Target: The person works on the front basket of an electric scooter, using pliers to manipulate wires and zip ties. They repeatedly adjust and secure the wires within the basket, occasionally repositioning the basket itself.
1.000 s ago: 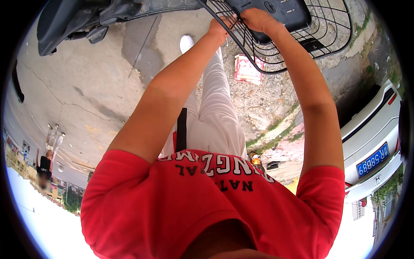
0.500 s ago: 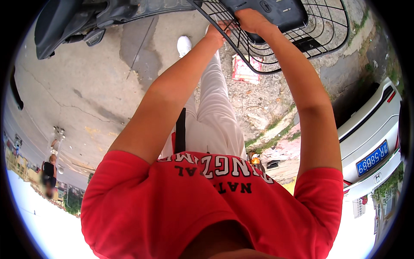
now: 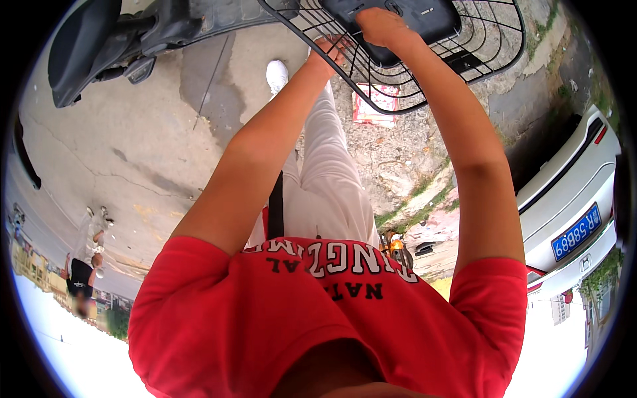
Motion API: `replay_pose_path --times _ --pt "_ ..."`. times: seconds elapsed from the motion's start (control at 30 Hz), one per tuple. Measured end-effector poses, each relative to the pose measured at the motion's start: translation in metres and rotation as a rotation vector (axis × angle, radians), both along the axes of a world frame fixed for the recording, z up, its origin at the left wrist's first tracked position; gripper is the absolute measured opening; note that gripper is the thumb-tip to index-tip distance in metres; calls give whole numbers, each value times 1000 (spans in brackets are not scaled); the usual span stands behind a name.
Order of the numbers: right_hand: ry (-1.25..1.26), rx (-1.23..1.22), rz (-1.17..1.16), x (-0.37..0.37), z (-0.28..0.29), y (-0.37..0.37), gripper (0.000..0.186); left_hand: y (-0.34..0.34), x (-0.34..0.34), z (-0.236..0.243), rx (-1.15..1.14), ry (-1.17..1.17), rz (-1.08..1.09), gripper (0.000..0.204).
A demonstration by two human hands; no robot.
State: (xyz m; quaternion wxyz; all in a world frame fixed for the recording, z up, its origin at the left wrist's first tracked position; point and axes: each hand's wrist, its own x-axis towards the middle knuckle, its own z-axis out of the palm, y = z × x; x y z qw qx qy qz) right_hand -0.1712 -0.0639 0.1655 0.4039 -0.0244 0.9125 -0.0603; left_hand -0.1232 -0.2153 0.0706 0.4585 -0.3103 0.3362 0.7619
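Left hand (image 3: 328,53) at basket edge (image 3: 395,113), grip unclear, wide pavement (image 3: 152,106) leftward

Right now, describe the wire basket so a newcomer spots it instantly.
Follow the white trousers up to the left hand. Extending right from there, near the picture's top, is the black wire basket, crossed by the right forearm. Its thin, open bars set it apart from the solid black panel.

One wire basket (image 3: 462,61), one black panel (image 3: 434,23), one white car (image 3: 561,202)
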Motion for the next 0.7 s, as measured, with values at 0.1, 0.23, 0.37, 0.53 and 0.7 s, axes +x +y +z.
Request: replay_pose_path --times 0.1,0.23,0.37,0.53,0.7 --pt "-3 -37 -83 4 6 -2 17 4 -2 7 -77 -7 -35 6" --pt "16 -52 -239 13 20 12 18 12 -4 21 -170 -5 -5 12" --pt "-5 -49 -357 23 27 12 21 18 -5 23 -280 74 -80 17" --pt "-18 -36 -462 25 15 -8 24 15 -9 12 -241 -55 -65 5" --pt "-7 -5 -584 14 25 -6 25 8 -15 8 -267 -33 -138 8"
